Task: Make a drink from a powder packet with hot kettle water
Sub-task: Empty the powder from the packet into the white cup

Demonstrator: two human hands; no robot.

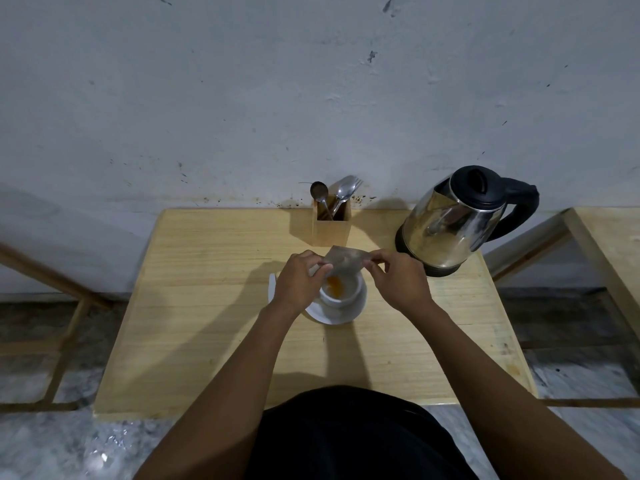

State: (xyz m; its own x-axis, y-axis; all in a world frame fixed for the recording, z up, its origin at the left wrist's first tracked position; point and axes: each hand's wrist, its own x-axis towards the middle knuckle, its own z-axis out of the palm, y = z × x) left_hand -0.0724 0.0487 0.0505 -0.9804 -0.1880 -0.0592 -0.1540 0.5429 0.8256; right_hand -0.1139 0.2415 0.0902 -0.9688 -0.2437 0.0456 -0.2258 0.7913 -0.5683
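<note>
Your left hand (300, 279) and right hand (398, 279) each pinch an end of the packet (346, 263), tilted over the white cup (341, 292) holding orange powder; the kettle (457, 220) stands far right.

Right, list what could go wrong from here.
A spill: the left hand and right hand pinch the packet just above the small cup, so its contents may land on the saucer. The kettle stands close to the right hand; if hot, a bump might scald or tip it.
</note>
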